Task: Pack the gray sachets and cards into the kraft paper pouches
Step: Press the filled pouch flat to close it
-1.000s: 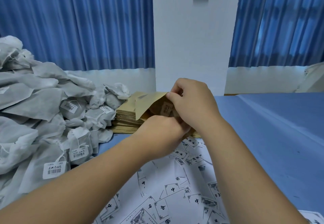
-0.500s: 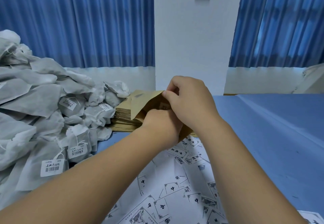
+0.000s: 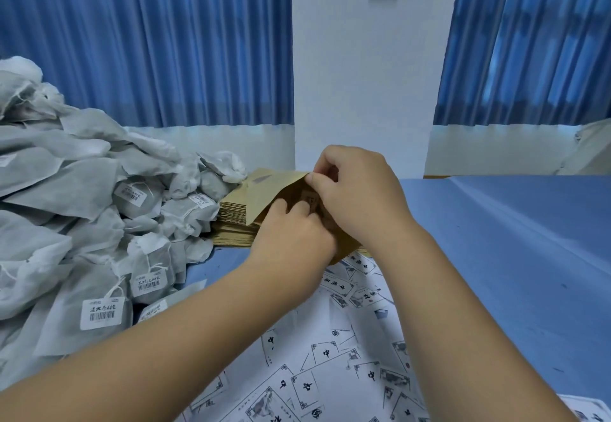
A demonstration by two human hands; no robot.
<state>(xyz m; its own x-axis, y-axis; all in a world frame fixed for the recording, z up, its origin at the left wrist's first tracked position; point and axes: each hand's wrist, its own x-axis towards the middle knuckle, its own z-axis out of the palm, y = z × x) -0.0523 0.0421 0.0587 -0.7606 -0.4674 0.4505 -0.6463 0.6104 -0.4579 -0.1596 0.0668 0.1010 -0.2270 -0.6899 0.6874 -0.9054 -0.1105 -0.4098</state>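
Kraft pouch [image 3: 264,197] sits above the pouch stack [image 3: 231,226]. The right hand [image 3: 357,197] has its fingers pinching the pouch's top edge. The left hand [image 3: 294,240] has fingers curled at its mouth, grip unclear. Gray sachets [image 3: 82,207] carry barcode tags [image 3: 102,314]; cards [image 3: 330,355] on the bench [image 3: 512,256] read 中.

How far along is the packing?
Early. No filled pouch shows. In hand: one pouch, right hand pinching its rim, left hand at its mouth, a printed label showing inside. Still to do: a big sachet pile, loose cards, a stack of flat pouches.
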